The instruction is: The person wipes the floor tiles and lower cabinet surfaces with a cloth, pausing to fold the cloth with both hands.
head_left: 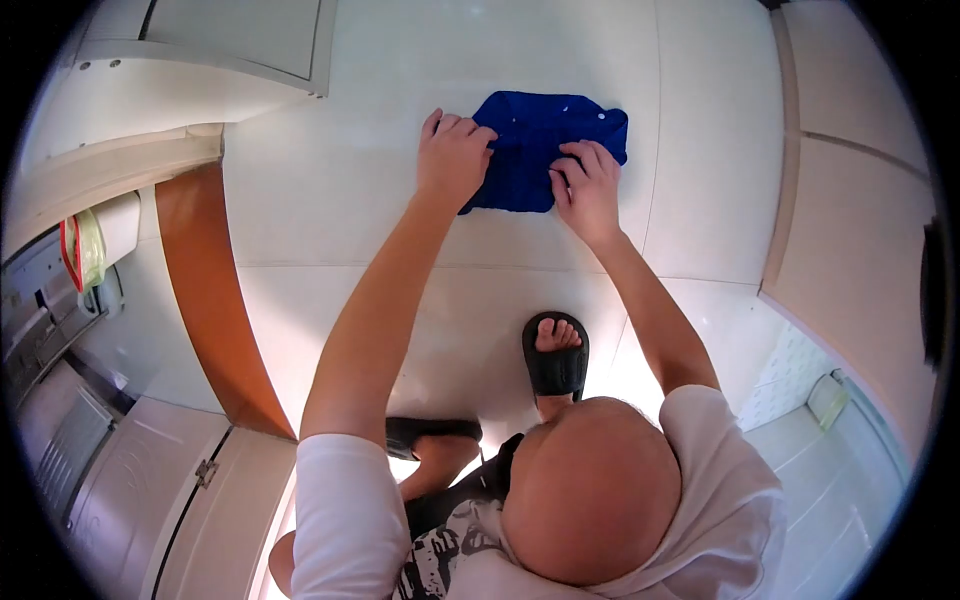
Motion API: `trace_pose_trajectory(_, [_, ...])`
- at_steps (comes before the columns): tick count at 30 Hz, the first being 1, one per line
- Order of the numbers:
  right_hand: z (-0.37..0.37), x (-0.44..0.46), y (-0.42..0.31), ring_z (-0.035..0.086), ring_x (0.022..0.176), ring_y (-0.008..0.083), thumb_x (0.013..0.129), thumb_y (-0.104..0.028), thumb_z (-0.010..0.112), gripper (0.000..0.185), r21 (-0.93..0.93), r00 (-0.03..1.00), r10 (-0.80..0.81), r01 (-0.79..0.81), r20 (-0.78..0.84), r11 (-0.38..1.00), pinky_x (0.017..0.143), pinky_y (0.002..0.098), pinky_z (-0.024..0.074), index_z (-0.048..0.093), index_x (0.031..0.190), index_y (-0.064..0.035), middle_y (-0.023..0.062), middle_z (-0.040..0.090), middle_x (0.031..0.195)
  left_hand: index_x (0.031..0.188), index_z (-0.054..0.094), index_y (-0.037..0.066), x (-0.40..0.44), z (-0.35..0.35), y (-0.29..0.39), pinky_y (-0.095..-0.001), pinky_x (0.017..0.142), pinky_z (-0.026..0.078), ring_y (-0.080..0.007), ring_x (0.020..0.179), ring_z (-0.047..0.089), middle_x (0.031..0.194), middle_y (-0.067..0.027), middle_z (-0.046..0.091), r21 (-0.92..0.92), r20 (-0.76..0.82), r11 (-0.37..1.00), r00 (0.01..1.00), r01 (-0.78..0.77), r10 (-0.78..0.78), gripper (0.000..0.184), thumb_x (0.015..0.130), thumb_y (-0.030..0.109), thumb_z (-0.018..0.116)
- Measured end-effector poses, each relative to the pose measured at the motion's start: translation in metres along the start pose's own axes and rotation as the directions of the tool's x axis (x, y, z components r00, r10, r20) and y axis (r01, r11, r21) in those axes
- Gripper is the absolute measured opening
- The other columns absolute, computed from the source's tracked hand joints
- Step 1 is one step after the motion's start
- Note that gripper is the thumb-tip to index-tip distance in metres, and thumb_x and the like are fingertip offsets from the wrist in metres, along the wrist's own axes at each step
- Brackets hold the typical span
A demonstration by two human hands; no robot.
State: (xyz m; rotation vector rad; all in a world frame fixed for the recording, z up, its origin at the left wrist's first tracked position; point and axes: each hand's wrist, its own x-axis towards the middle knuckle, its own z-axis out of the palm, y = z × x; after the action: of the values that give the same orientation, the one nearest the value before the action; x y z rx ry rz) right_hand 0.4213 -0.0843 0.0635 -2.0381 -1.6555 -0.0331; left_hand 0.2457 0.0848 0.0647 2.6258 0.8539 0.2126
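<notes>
A dark blue folded garment (530, 170) lies on the pale tiled floor, with a few small white spots near its far edge that look like buttons. My left hand (457, 158) is at its left side, fingers curled and closed on the fabric. On the near right part of the cloth is my right hand (590, 192), its thumb and fingers bent together in a pinch on the fabric. The exact fold of cloth under each set of fingertips is hidden.
Black slippers (557, 368) are on my feet, close below the garment. A brown threshold strip (215, 290) crosses the floor at left. A white cabinet (230, 50) stands at upper left, and a pale cabinet or door panel (850, 220) stands at right.
</notes>
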Motion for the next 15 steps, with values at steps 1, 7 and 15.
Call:
trace_pose_trajectory(1, [-0.007,-0.001,-0.003,0.06,0.117,0.0308,0.081,-0.009,0.075,0.016,0.018,0.999,-0.01,0.011,-0.032,1.0,0.097,0.0461,0.0441,0.07,0.096,-0.0103,0.0059,0.067,0.117,0.107,0.075,0.018,-0.002,-0.005,-0.002,-0.0527,0.118,0.038,-0.0267,0.116,0.062,0.107,-0.003,0.07,-0.057,-0.02,0.998,0.999,-0.035,0.034,0.021,0.086,0.014,0.077])
trace_pose_trajectory(7, [-0.048,-0.041,-0.025,0.067,0.099,0.0317,0.075,0.0,0.071,0.017,0.33,0.996,-0.054,0.027,0.074,0.944,0.097,0.0486,0.0472,0.064,0.088,-0.0071,0.0091,0.07,0.098,0.088,0.072,0.017,-0.065,-0.039,-0.016,-0.0538,0.119,0.039,-0.0263,0.109,0.063,0.096,-0.0029,0.068,-0.242,-0.008,0.951,0.981,-0.192,0.196,0.015,0.078,0.007,0.075])
trace_pose_trajectory(15, [-0.053,-0.088,-0.035,0.066,0.089,0.0306,0.077,-0.004,0.076,0.02,0.49,0.884,-0.25,0.027,0.396,0.871,0.087,0.0428,0.0508,0.069,0.095,-0.0065,0.0102,0.07,0.092,0.085,0.074,0.017,-0.118,-0.068,-0.008,-0.0523,0.114,0.043,-0.028,0.104,0.066,0.089,-0.0036,0.07,-0.108,0.533,0.983,0.826,-0.15,0.184,0.008,0.077,0.015,0.075])
